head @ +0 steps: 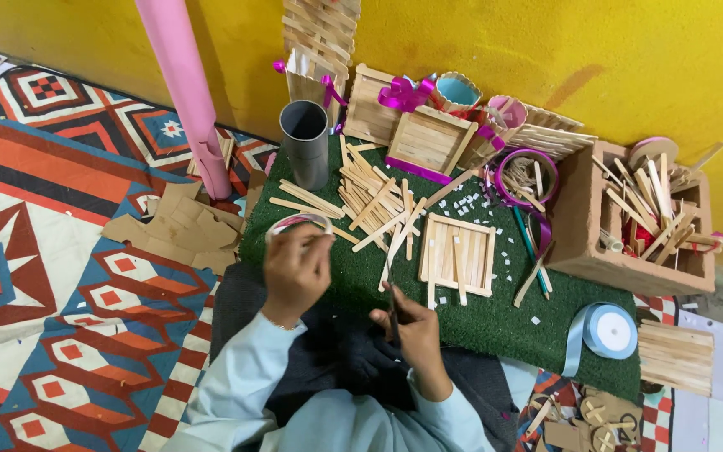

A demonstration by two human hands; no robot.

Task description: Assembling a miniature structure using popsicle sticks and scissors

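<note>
My left hand [294,272] holds up a roll of tape [298,223] by its rim, over the near left edge of a green mat [495,322]. My right hand [416,328] grips a thin dark tool [392,308], perhaps scissors, pointing up toward the left hand. A thin strip seems to run between the roll and the tool. Just beyond the right hand lies a square panel of wooden craft sticks [458,254]. A loose heap of craft sticks [370,197] lies behind the hands.
A grey tube [305,142] and a pink roll [184,92] stand at the back left. Stick-built boxes with magenta ribbon [416,125] line the yellow wall. A brown box of sticks [642,222] sits right, a pale blue ribbon roll [609,331] near it. Cardboard scraps [177,226] lie on the patterned rug.
</note>
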